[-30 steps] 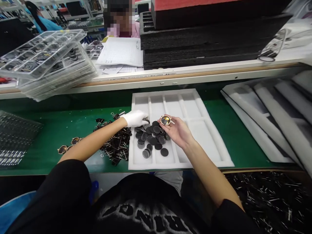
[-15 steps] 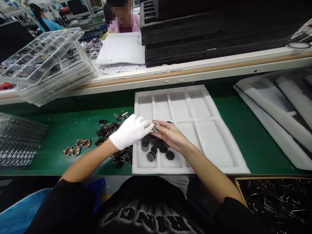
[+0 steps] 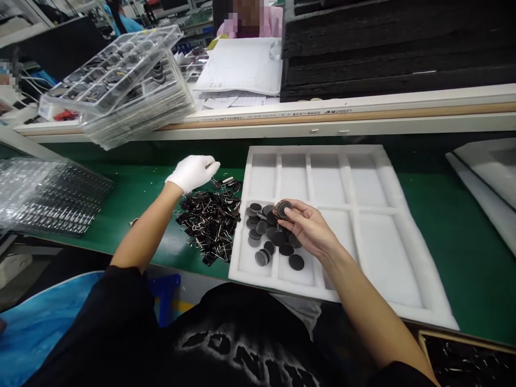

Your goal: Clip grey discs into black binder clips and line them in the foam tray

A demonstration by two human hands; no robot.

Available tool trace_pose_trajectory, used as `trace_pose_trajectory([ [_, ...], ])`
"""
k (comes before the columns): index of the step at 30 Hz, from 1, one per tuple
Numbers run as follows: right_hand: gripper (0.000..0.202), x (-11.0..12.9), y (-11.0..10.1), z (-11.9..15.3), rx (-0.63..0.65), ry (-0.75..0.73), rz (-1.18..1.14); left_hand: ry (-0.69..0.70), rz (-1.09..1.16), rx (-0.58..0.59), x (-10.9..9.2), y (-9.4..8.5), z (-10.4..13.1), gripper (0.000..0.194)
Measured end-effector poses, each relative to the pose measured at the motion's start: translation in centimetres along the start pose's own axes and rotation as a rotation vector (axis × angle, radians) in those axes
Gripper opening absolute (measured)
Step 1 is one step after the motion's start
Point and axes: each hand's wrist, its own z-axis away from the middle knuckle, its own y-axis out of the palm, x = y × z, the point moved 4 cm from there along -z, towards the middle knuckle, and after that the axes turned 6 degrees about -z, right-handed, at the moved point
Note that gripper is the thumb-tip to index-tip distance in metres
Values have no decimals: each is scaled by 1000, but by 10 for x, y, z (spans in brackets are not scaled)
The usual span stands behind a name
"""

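Observation:
My right hand [image 3: 312,226], bare, pinches a dark round lens [image 3: 284,208] with a thin gold-coloured rim at its edge, just above the foam tray. Below it, a loose heap of dark round lenses [image 3: 276,236] lies in the left compartments of the white foam tray [image 3: 355,208]. My left hand [image 3: 193,173], in a white glove, is raised over the green table with thumb and fingers closed together. A small dark spot shows between those fingertips; what it is I cannot make out. A pile of black binder clips [image 3: 212,223] lies nearby, just left of the tray.
Clear plastic trays stand at the left [image 3: 48,193], and stacked compartment boxes [image 3: 137,97] rest on the shelf. Black foam sheets [image 3: 387,59] lie behind. White foam pieces [image 3: 487,177] lean at the right, above a box of dark clips [image 3: 471,360]. A person in pink sits opposite.
My left hand has left the rimmed lens and moved left and up, past the binder clips. The right hand still holds the lens. The view has turned left, and my left arm now covers most of the gold-rimmed pieces.

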Motion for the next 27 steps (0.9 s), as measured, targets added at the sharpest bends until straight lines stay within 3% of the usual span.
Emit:
trace_pose_trajectory([
  [5, 31, 0, 5, 5, 69, 16, 32, 203, -120, 151, -2, 42, -29, 52],
  [7, 34, 1, 5, 8, 89, 28, 45, 253, -180, 163, -8, 49, -32, 49],
  [9, 35, 3, 4, 10, 137, 36, 69, 285, -209, 134, -11, 44, -29, 46],
  [14, 31, 11, 16, 11, 328, 9, 175, 214, -291, -135, -13, 8, -1, 60],
  [16, 31, 12, 27, 10, 367, 14, 216, 262, -313, -200, -18, 1, 11, 61],
  [18, 29, 11, 37, 7, 353, 20, 272, 314, -320, -226, -21, 1, 19, 60],
  [22, 25, 5, 54, -1, 305, 7, 391, 281, -229, -351, -15, 10, 31, 61],
  [27, 21, 0, 83, -15, 434, -60, 461, 224, -8, -665, -7, 22, 53, 53],
])
